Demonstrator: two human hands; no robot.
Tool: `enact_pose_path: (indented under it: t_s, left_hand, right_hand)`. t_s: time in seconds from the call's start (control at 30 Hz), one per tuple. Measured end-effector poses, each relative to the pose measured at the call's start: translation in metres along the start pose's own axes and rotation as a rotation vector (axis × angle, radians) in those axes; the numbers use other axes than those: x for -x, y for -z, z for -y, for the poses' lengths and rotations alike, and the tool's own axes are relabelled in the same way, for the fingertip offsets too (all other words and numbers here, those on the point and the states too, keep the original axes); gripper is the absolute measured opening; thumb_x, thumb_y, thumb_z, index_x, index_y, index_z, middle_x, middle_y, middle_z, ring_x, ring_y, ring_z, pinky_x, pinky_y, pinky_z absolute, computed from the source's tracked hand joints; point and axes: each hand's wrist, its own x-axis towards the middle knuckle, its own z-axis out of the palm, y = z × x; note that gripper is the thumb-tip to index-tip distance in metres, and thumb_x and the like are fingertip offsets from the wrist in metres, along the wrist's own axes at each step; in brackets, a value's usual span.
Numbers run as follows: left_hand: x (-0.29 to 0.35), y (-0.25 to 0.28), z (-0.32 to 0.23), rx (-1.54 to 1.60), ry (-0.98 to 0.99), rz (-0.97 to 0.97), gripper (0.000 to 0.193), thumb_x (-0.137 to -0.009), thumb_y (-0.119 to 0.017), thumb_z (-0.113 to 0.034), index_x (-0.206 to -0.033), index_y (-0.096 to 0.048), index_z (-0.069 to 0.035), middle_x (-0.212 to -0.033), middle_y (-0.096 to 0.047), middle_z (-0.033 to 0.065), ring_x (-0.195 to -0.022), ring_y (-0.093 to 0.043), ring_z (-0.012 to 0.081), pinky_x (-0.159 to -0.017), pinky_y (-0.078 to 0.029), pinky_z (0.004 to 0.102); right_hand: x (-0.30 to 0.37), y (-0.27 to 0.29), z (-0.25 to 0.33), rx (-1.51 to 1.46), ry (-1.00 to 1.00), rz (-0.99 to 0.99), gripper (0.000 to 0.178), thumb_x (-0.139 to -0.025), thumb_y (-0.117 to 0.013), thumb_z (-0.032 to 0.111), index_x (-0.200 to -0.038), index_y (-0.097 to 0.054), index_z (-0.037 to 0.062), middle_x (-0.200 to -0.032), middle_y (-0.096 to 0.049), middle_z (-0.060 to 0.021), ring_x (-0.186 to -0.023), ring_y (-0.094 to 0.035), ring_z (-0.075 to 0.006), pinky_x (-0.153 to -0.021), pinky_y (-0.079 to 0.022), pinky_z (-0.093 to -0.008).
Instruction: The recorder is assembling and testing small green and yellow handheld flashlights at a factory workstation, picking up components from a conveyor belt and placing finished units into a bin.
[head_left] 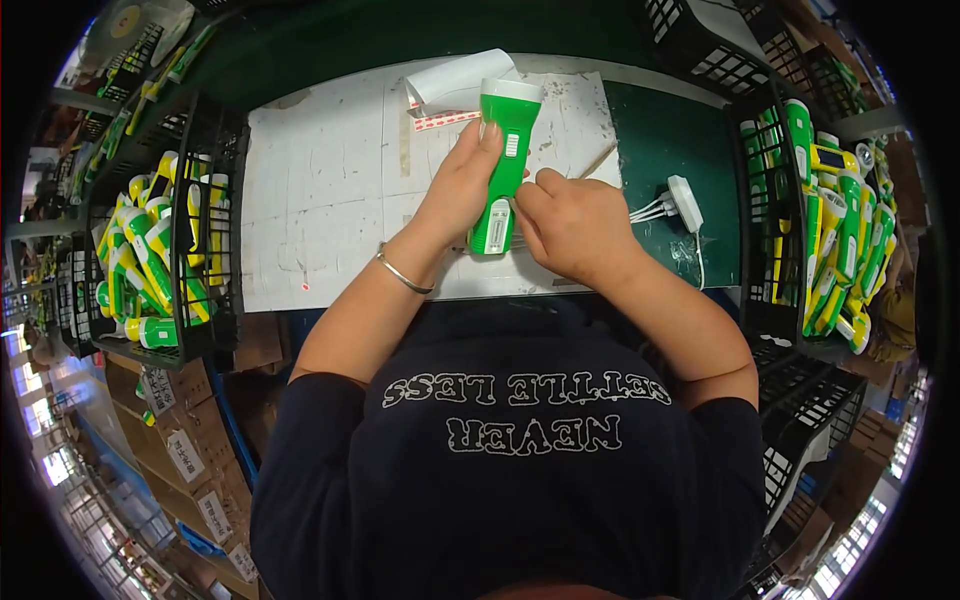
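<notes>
A green flashlight (513, 145) with a white head rim stands out over the middle of the white work board, its head pointing away from me. My left hand (466, 180) is wrapped round its body from the left, thumb lying along the side near the switch. Beside the lower body, at its right edge, my right hand (575, 222) has its fingers curled together against the flashlight; whatever they may pinch is hidden. A white label panel (497, 226) shows on the handle end. Behind the flashlight head lies a curled white sheet (455, 82) with a red-marked strip (447, 121).
Black crates of green and yellow flashlights flank me, one left (150, 245) and one right (835, 235). A white charger block with cables (685, 205) rests on the green tabletop (660, 130) right of the white board (320, 180). Cardboard boxes (185, 450) stand lower left.
</notes>
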Motion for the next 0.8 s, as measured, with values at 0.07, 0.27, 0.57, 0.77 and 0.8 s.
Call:
enact_pose_path:
  t_s: [0.07, 0.27, 0.57, 0.77, 0.8]
  left_hand:
    - [0.0, 0.004, 0.002, -0.032, -0.024, -0.005, 0.037, -0.097, -0.036, -0.037, -0.117, -0.044, -0.007, -0.098, -0.057, 0.0071, -0.082, -0.055, 0.0138, -0.071, -0.049, 0.0296]
    - [-0.009, 0.019, -0.012, 0.154, 0.023, -0.191, 0.045, -0.095, -0.035, -0.044, -0.114, -0.048, -0.005, -0.099, -0.058, 0.0103, -0.083, -0.057, 0.0186, -0.071, -0.049, 0.0326]
    - [-0.008, 0.013, -0.005, 0.569, 0.3, 0.021, 0.033, -0.093, -0.047, -0.03, -0.106, -0.047, 0.0, -0.09, -0.057, 0.0139, -0.073, -0.06, 0.0229, -0.064, -0.053, 0.0346]
    - [-0.01, 0.025, -0.004, 0.957, 0.523, -0.002, 0.033, -0.093, -0.047, -0.029, -0.11, -0.044, -0.001, -0.095, -0.055, 0.0149, -0.075, -0.057, 0.0224, -0.059, -0.051, 0.0347]
    - [-0.01, 0.026, -0.003, 0.975, 0.534, 0.028, 0.034, -0.093, -0.047, -0.029, -0.112, -0.043, -0.001, -0.095, -0.055, 0.0148, -0.075, -0.057, 0.0221, -0.06, -0.051, 0.0346]
  right_hand:
    - [0.001, 0.002, 0.003, 0.012, -0.006, 0.008, 0.012, -0.073, -0.062, 0.018, -0.07, -0.054, 0.0109, -0.065, -0.049, -0.0045, -0.049, -0.054, -0.0221, -0.044, -0.043, -0.0333]
    - [0.036, 0.008, 0.025, -0.395, 0.375, 0.237, 0.025, -0.07, -0.067, 0.023, -0.062, -0.046, 0.0125, -0.062, -0.047, -0.0036, -0.047, -0.05, -0.0224, -0.043, -0.041, -0.0334]
    - [-0.02, -0.024, -0.015, -0.79, -0.449, -0.056, 0.038, -0.076, -0.068, 0.029, -0.063, -0.042, 0.0047, -0.056, -0.045, -0.0057, -0.05, -0.044, -0.0166, -0.048, -0.037, -0.0297]
    - [-0.023, -0.017, -0.038, -1.001, -0.69, -0.038, 0.044, -0.079, -0.067, 0.027, -0.058, -0.034, 0.0085, -0.055, -0.036, 0.0051, -0.054, -0.03, -0.0041, -0.046, -0.028, -0.0228]
    - [-0.023, -0.015, -0.04, -1.02, -0.733, -0.027, 0.044, -0.08, -0.067, 0.027, -0.057, -0.034, 0.0088, -0.055, -0.035, 0.0055, -0.054, -0.03, -0.0041, -0.046, -0.028, -0.0229]
